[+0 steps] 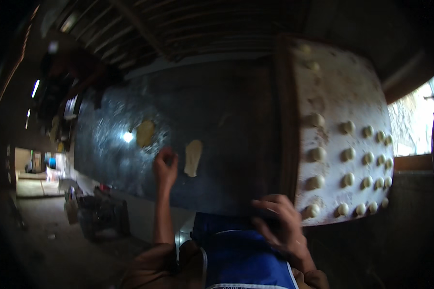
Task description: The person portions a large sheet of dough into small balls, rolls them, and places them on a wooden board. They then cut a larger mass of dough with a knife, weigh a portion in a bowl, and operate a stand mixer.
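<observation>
A pale, oblong piece of flattened dough [193, 158] lies on the dark, shiny worktop [236, 106], just right of my left hand [165, 164]. A yellowish round patch of dough [145, 133] lies farther back to the left, amid greasy sheen. My left hand is closed, fingertips curled together, whatever is in them too small to make out. My right hand [279, 224] is at the worktop's front right edge, fingers curved and smeared by motion, over a dark shape; I cannot tell whether it grips this.
A pale floured board [337, 91] on the right holds several rows of dough balls [348, 154]. Another person [82, 72] stands at the worktop's back left. A bright opening [412, 123] is at far right. Dark clutter [101, 216] sits low left. My blue apron [241, 260] shows below.
</observation>
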The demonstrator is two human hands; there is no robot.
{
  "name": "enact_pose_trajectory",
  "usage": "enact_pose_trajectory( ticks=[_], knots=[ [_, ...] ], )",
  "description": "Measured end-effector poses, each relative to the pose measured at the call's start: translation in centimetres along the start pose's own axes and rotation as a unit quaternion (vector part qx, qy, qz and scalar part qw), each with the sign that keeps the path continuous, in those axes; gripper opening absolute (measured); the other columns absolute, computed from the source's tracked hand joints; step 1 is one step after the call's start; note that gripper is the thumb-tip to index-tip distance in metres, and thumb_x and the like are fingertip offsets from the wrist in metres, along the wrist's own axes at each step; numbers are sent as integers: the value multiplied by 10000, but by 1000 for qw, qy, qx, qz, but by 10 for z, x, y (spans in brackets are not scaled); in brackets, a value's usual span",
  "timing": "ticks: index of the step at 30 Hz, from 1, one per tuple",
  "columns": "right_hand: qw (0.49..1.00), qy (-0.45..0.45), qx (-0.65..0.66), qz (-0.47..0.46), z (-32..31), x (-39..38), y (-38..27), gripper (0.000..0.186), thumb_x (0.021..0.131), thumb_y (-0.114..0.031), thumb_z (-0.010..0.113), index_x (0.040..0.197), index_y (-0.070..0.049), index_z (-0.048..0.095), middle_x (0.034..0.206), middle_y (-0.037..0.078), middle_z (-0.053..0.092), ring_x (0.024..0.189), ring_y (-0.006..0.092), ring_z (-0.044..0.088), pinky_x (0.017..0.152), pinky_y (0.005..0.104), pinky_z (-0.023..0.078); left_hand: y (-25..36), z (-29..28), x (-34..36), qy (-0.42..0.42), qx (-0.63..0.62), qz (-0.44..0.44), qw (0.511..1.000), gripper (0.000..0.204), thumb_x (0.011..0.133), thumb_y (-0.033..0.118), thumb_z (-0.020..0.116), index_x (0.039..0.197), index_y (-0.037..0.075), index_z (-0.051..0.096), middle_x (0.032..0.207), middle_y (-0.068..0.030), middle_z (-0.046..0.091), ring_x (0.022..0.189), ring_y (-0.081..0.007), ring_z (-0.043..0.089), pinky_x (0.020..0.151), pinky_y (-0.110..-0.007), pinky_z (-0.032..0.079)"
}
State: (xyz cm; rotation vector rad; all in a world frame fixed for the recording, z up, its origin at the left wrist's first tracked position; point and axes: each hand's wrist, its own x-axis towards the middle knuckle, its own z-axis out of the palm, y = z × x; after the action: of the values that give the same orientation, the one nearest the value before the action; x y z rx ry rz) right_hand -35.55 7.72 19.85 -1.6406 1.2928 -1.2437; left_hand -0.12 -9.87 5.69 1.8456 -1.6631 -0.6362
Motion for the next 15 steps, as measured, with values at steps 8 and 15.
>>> enact_pose_trajectory(
  ticks=[8,15],
  knots=[
    [939,-126,97,305,205,20,169,380,1085,-253,503,1280,58,604,1146,172,702,1087,258,685,931,392,532,-46,65,-73,96,6,115,989,357,837,58,778,1177,25,676,972,-149,685,922,-350,674,841,-431,548],
    [717,-88,468,510,263,88,179,458,1085,-390,511,1187,36,642,1045,111,674,955,229,640,841,382,518,-21,15,-85,-70,-159,71,982,227,907,129,723,1109,24,721,977,-180,728,888,-318,721,801,-387,577]
  ],
)
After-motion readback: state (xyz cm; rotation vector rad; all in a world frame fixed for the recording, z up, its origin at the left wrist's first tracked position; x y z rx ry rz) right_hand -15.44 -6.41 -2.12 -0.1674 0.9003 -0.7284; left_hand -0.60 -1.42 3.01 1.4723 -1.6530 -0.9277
